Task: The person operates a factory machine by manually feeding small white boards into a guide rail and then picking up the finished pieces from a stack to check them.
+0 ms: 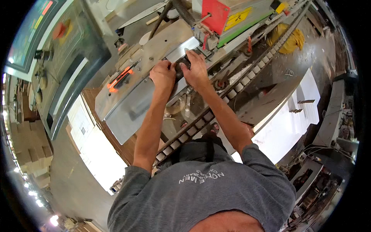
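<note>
Both my hands meet on a small dark part (181, 66) at the edge of a metal machine table (127, 104). My left hand (163, 74) is closed around its left end. My right hand (196, 69) lies over its right end with the fingers stretched toward a bright metal plate (182, 49). What the dark part is cannot be told; the hands hide most of it.
A red guard (215, 14) and a yellow label (237, 18) sit on the machine head behind. A roller conveyor track (247, 73) runs diagonally past me. White panels (293, 116) are stacked right, a control panel (58, 50) stands left, an orange handle (120, 78) lies on the table.
</note>
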Demonstrator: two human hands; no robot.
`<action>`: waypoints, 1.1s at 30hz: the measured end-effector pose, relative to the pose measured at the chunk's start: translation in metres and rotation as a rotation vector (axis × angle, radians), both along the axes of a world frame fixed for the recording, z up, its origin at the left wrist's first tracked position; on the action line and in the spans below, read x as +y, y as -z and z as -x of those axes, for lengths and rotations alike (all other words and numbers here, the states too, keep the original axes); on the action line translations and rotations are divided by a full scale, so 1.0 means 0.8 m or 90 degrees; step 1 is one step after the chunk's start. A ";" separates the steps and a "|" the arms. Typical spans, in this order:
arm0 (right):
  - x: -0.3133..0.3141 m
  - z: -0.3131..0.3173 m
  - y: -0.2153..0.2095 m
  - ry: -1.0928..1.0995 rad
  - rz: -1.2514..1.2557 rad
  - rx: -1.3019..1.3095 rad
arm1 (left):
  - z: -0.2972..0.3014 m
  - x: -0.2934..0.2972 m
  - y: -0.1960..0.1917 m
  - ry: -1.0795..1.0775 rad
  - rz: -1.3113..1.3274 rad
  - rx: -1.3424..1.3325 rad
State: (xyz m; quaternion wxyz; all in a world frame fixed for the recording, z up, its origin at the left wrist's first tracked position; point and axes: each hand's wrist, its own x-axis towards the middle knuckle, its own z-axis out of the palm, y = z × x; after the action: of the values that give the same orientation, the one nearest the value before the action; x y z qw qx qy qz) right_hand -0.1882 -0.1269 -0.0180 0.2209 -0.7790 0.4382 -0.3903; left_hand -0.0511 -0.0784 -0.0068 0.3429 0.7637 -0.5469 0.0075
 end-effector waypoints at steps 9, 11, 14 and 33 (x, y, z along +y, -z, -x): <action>0.040 0.084 -0.029 -0.106 0.025 -0.041 | 0.032 -0.098 0.027 0.066 0.019 0.041; 0.085 0.130 -0.044 -0.131 0.120 -0.114 | 0.017 -0.100 0.026 0.137 0.031 0.031; 0.116 0.258 -0.045 0.039 0.043 -0.039 | 0.030 -0.055 -0.004 0.148 0.094 0.072; 0.117 0.704 -0.003 0.605 -0.011 0.394 | 0.099 0.140 -0.001 0.204 0.036 0.215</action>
State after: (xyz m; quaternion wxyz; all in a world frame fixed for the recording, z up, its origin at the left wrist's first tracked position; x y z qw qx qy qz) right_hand -0.7517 -0.0335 -0.0153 -0.1115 -0.5727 0.7880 -0.1967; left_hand -0.1302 0.0333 -0.0057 0.4474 0.6478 -0.5956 -0.1596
